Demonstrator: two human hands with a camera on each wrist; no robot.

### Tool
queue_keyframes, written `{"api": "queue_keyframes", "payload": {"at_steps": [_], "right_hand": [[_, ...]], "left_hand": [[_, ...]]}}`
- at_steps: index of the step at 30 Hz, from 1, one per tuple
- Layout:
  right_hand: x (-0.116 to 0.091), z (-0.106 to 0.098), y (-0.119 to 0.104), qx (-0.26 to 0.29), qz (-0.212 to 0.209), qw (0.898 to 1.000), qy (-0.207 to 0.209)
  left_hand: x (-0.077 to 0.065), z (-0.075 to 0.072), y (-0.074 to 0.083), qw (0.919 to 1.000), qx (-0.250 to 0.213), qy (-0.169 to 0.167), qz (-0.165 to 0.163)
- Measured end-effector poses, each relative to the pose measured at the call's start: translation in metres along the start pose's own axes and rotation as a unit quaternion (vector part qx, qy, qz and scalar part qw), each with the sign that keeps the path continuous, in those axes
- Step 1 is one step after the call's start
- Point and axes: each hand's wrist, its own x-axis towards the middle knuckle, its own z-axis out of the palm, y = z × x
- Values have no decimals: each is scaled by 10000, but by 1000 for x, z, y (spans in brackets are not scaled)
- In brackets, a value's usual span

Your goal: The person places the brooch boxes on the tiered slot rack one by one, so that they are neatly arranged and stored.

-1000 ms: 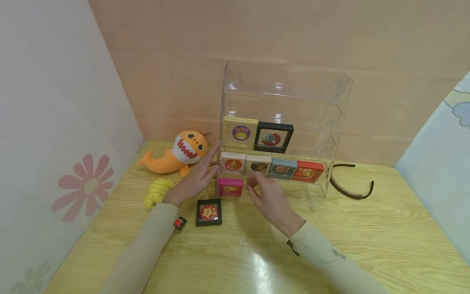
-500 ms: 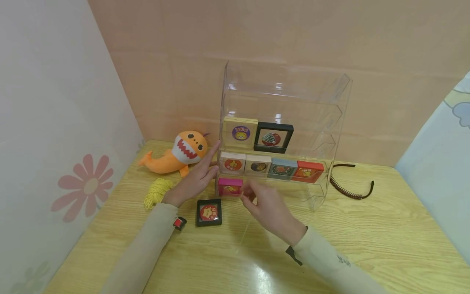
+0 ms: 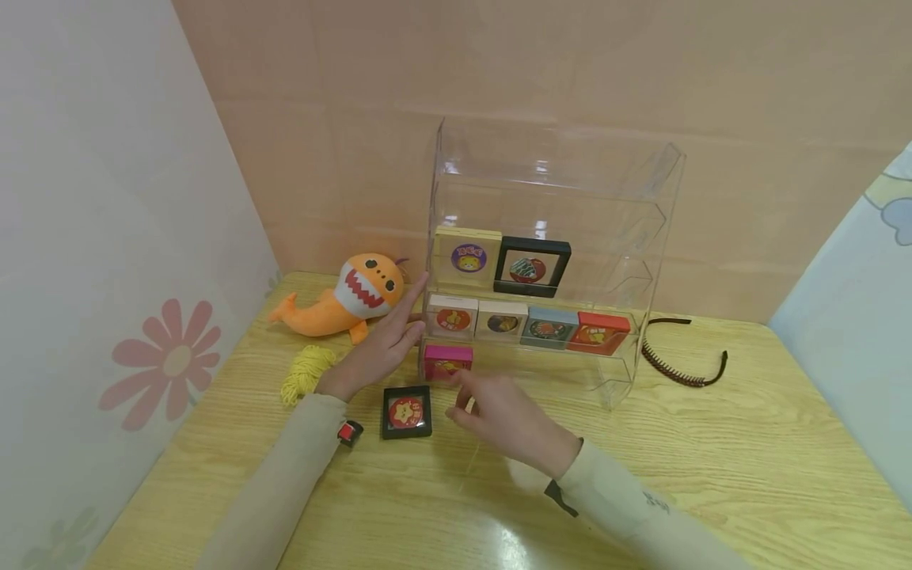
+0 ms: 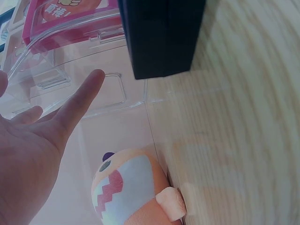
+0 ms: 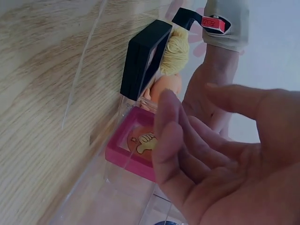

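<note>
A transparent tiered rack (image 3: 549,186) stands on the table against the back wall. My left hand (image 3: 378,352) rests against its left side with fingers extended. On the lowest tier, at the left end, sits a pink square box (image 3: 447,361) with a thumbs-up picture. My right hand (image 3: 509,416) hovers in front of that tier, just right of the pink box, fingers loosely bent. In the right wrist view nothing lies between its fingers (image 5: 168,145). A black-framed square box (image 3: 407,412) with a star picture lies flat on the table between the two hands.
Higher tiers carry a yellow box (image 3: 466,261), another black-framed box (image 3: 531,267), and several small boxes including a red one (image 3: 598,333). An orange shark plush (image 3: 349,299) and yellow yarn (image 3: 308,374) lie at left. A dark headband (image 3: 677,370) lies right.
My right hand has come down and left from the lower tiers, past the pink box's right edge, toward the black-framed box on the table. My left hand has stayed at the rack's side.
</note>
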Motion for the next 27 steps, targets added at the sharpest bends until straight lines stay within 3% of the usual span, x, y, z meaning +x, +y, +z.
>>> {"api": "queue_keyframes", "payload": {"at_steps": [12, 18, 27], "right_hand": [[14, 15, 2, -276, 190, 9948, -963], [18, 22, 4, -451, 334, 9916, -1164], [25, 29, 9, -629, 197, 9907, -1191]], "left_hand": [[0, 0, 0, 9999, 103, 45, 106], [0, 0, 0, 9996, 236, 50, 126], [-1, -1, 0, 9997, 219, 45, 136]]}}
